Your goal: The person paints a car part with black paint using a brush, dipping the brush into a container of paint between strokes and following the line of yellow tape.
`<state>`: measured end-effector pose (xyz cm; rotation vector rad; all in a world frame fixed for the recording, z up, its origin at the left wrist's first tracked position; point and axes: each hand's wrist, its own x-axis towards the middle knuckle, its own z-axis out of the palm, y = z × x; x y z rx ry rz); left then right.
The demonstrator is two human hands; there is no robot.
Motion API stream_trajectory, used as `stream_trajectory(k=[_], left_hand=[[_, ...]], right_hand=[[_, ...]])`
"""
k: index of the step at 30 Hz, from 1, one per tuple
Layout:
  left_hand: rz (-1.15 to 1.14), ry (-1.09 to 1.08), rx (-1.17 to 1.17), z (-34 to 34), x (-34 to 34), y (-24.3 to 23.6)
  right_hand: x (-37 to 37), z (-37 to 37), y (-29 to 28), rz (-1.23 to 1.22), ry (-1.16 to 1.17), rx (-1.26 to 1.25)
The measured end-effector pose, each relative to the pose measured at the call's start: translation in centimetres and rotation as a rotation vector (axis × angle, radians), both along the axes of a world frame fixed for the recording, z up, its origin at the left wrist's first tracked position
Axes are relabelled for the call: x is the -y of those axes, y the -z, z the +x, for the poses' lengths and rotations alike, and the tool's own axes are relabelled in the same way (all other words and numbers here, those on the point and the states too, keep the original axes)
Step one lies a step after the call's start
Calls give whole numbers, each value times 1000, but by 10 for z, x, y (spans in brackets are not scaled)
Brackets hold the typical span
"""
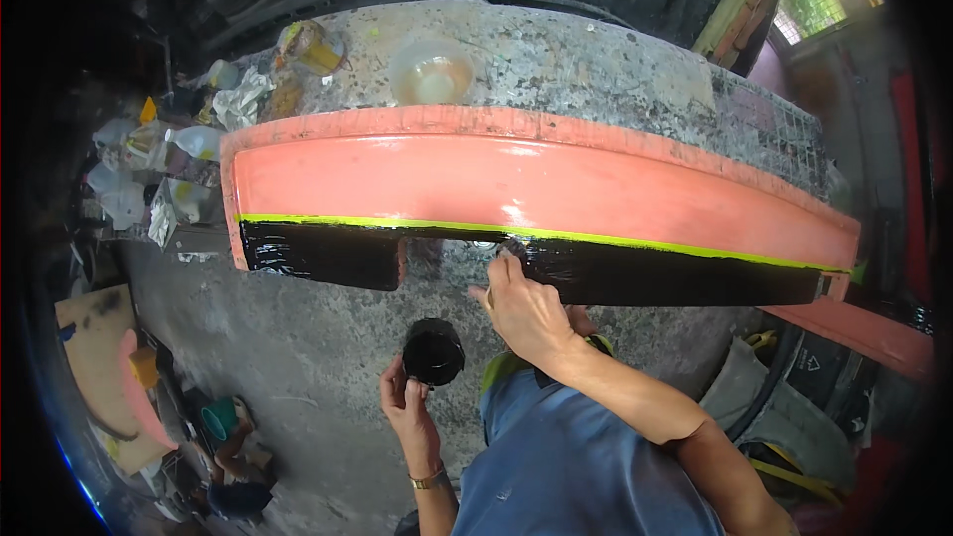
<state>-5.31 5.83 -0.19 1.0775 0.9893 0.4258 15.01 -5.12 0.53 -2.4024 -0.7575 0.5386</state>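
Panel (536, 184), long and orange, lies right above the fingers and runs far out to both sides of them. A thin yellow-green stripe (635, 240) goes along it, and the strip under that stripe is black and wet-looking black paint (655, 278). One bare patch (437, 258) in the black sits just left of the right hand's fingers.

The panel rests on a rough grey stone surface (596, 60) with speckles. A clear bowl (431, 71) and a yellow tin (316, 48) stand on it, well beyond the fingers. Further left is a heap of plastic bottles (159, 159) and crumpled rags. Below is a grey concrete floor (298, 357).

The right hand (526, 313) reaches up to the black strip. Its fingers (501, 268) are pressed together, pinching something small at the edge of the bare patch. What they pinch is hidden, maybe a brush.

The left hand (409, 412) is lower and to the left. Its fingers curl around the bottom of a small black cup (433, 351), which is open on top and dark inside. A gold watch (429, 479) is on that wrist.
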Motion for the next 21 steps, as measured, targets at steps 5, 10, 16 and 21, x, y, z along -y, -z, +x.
stream_trajectory(k=[5,10,16,21], left_hand=[[-5,-24,-39,-11,-6,3],[-28,31,-23,0,-11,-14],[319,271,-73,47,45,-10],[116,106,69,65,105,-14]], right_hand=[[9,-11,-32,164,-15,-132],[91,-7,-32,493,369,-496],[250,9,-18,657,988,-572],[339,33,14,769,902,-455]])
